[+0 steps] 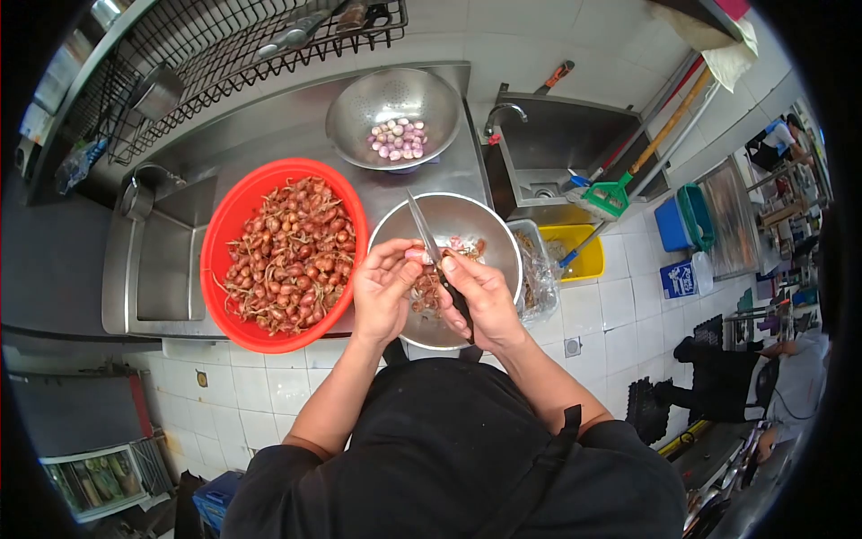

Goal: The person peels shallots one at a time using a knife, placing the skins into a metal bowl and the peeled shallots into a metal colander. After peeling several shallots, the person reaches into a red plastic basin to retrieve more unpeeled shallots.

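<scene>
partly hidden, shallot (418,255) pinched by left hand (388,280); right hand (479,292) grips knife (437,249).

Single head view (wide fisheye, black rounded border). Looks forward and steeply down from the wearer's head, over the torso (431,440) at bottom. Left hand (384,287) and right hand (485,292) near centre, close below the lens. Worktop (467,175) lies beyond, wall (431,45) up top; floor (584,314) and a farther person (790,377) tip sideways at right.
</scene>
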The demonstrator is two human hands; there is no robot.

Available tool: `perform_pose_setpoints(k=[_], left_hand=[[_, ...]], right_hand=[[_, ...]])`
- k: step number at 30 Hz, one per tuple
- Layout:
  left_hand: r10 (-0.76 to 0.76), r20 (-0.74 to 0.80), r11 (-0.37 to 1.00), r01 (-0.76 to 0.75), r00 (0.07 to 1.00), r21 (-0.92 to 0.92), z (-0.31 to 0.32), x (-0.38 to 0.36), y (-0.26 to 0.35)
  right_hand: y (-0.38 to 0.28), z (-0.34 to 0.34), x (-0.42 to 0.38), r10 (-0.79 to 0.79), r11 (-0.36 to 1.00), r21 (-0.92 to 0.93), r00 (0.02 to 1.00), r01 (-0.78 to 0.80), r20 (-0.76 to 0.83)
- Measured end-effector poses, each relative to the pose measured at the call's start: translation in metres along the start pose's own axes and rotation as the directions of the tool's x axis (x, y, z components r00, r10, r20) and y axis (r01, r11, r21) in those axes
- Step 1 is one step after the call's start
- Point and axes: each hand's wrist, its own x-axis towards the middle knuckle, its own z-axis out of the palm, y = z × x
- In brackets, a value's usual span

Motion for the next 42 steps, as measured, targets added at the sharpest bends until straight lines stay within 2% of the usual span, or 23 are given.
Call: perform_pose_setpoints(k=[2, 3, 7, 9, 12, 13, 15, 18, 21, 22, 24, 25, 27, 28, 30, 31, 34, 35, 36, 38, 39, 41, 42], left_hand=[[-0.254, 0.113, 0.889, 0.278, 0.96, -0.363, -0.004, 0.002, 0.0], [-0.287, 0.135, 0.871, 0.317, 0.948, -0.375, -0.004, 0.003, 0.0], [-0.274, 0.058, 0.943, 0.28, 0.96, -0.179, 0.003, 0.0, 0.001], [-0.122, 0.0, 0.984, 0.121, 0.992, 0.129, 0.009, -0.003, 0.004], [-0.134, 0.019, 0.972, 0.127, 0.991, 0.199, 0.004, -0.001, 0.005], [-0.137, 0.017, 0.971, 0.131, 0.99, 0.199, 0.001, -0.001, 0.006], [-0.234, 0.056, 0.963, 0.239, 0.971, -0.122, -0.005, 0.0, 0.01], [-0.247, 0.15, 0.934, 0.276, 0.957, -0.226, -0.015, 0.001, 0.013], [-0.266, 0.166, 0.92, 0.302, 0.949, -0.251, -0.022, 0.001, 0.013], [-0.276, 0.179, 0.901, 0.319, 0.944, -0.293, -0.023, 0.001, 0.014], [-0.289, 0.146, 0.905, 0.32, 0.946, -0.28, -0.023, 0.002, 0.014], [-0.305, 0.112, 0.908, 0.324, 0.946, -0.266, -0.024, 0.002, 0.015], [-0.302, 0.089, 0.911, 0.315, 0.949, -0.267, -0.022, 0.001, 0.017], [-0.297, 0.072, 0.913, 0.305, 0.952, -0.269, -0.02, 0.001, 0.017], [-0.274, 0.042, 0.94, 0.277, 0.961, -0.201, -0.015, -0.001, 0.017], [-0.247, 0.017, 0.96, 0.247, 0.969, -0.131, -0.012, -0.002, 0.017], [-0.192, 0.018, 0.977, 0.192, 0.981, -0.092, -0.008, -0.003, 0.017], [-0.191, 0.018, 0.977, 0.192, 0.981, -0.093, -0.008, -0.003, 0.017], [-0.176, 0.027, 0.98, 0.177, 0.984, -0.091, -0.008, -0.003, 0.017], [-0.158, 0.034, 0.983, 0.161, 0.987, -0.089, -0.009, -0.002, 0.017], [-0.133, 0.059, 0.987, 0.137, 0.989, -0.078, -0.012, -0.003, 0.016], [-0.107, 0.085, 0.991, 0.113, 0.991, -0.069, -0.015, -0.003, 0.016], [-0.118, 0.102, 0.991, 0.124, 0.988, -0.058, -0.016, -0.002, 0.016]], right_hand=[[0.003, -0.005, 0.0, 0.024, 1.0, 0.016, 1.0, -0.024, -0.001], [0.004, -0.006, 0.0, 0.018, 1.0, 0.003, 1.0, -0.018, -0.023], [0.007, -0.003, -0.001, -0.053, 0.993, -0.11, 0.993, 0.041, -0.109], [0.009, -0.001, -0.003, -0.059, 0.99, -0.134, 0.99, 0.042, -0.13], [0.009, 0.0, -0.004, -0.077, 0.986, -0.158, 0.983, 0.051, -0.167], [0.01, -0.001, -0.005, -0.087, 0.986, -0.157, 0.979, 0.058, -0.184], [0.01, -0.01, -0.002, -0.11, 0.984, -0.159, 0.975, 0.08, -0.193], [0.015, -0.033, 0.006, -0.141, 0.976, -0.191, 0.968, 0.101, -0.209], [0.019, -0.052, 0.018, -0.086, 0.835, -0.548, 0.969, -0.058, -0.233], [0.019, -0.057, 0.017, -0.085, 0.834, -0.548, 0.969, -0.057, -0.231], [0.016, -0.059, 0.015, 0.068, 0.711, -0.65, 0.947, -0.267, -0.315], [0.018, -0.059, 0.015, 0.071, 0.711, -0.651, 0.947, -0.267, -0.312], [0.024, -0.056, 0.012, -0.125, 0.8, -0.6, 0.982, 0.015, -0.142], [0.024, -0.05, 0.009, -0.122, 0.8, -0.6, 0.982, 0.013, -0.142], [0.019, -0.028, -0.001, -0.258, 0.813, -0.527, 0.965, 0.247, 0.054], [0.01, -0.021, -0.007, -0.192, 0.834, -0.503, 0.974, 0.225, 0.117], [0.018, -0.012, -0.004, -0.218, 0.84, -0.471, 0.962, 0.27, 0.163], [0.019, -0.004, -0.002, -0.331, 0.818, -0.446, 0.931, 0.364, 0.152], [0.02, -0.005, 0.0, -0.331, 0.817, -0.446, 0.931, 0.364, 0.153], [0.022, -0.009, 0.007, -0.505, 0.565, -0.604, 0.814, 0.562, 0.286], [0.021, -0.008, 0.006, -0.504, 0.565, -0.604, 0.815, 0.562, 0.287], [0.014, -0.007, 0.002, -0.365, 0.765, -0.512, 0.918, 0.39, 0.155], [0.011, -0.007, 0.0, -0.365, 0.765, -0.513, 0.918, 0.39, 0.155]])
